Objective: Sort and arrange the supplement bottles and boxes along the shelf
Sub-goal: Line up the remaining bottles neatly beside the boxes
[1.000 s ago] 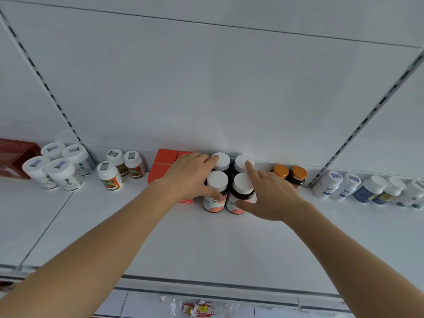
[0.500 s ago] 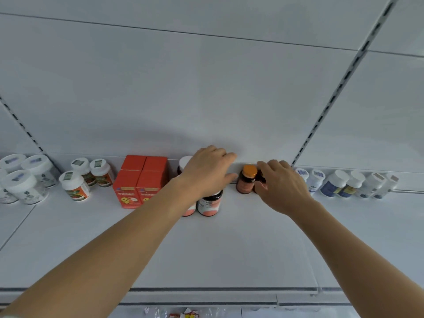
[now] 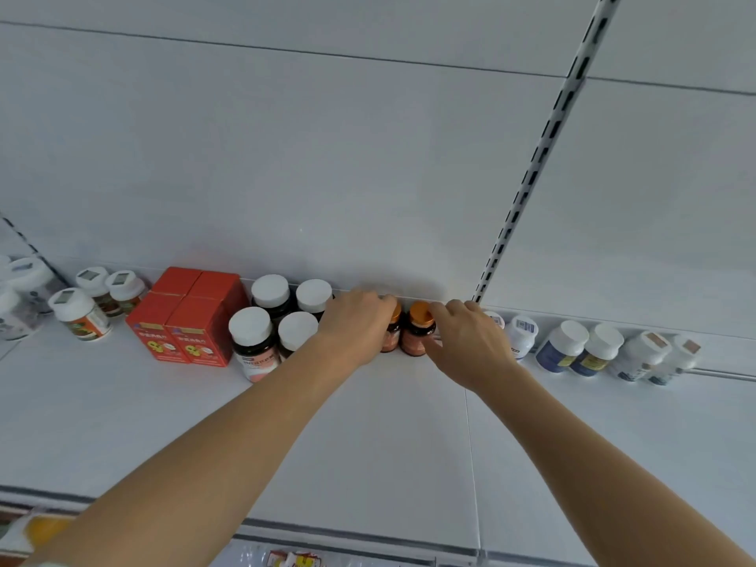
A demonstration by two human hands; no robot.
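Left hand (image 3: 355,326) curled around one orange-capped bottle (image 3: 393,330), right hand (image 3: 466,346) gripping the other orange-capped bottle (image 3: 419,330); both upright at the shelf (image 3: 368,435) back, beside white-capped bottles (image 3: 273,317).

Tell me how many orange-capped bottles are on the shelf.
2: one orange-capped bottle beside the right hand, another mostly covered by the left hand. More may be hidden.

Labels on the bottles (image 3: 253,349) and red boxes (image 3: 188,321) are too blurred to read
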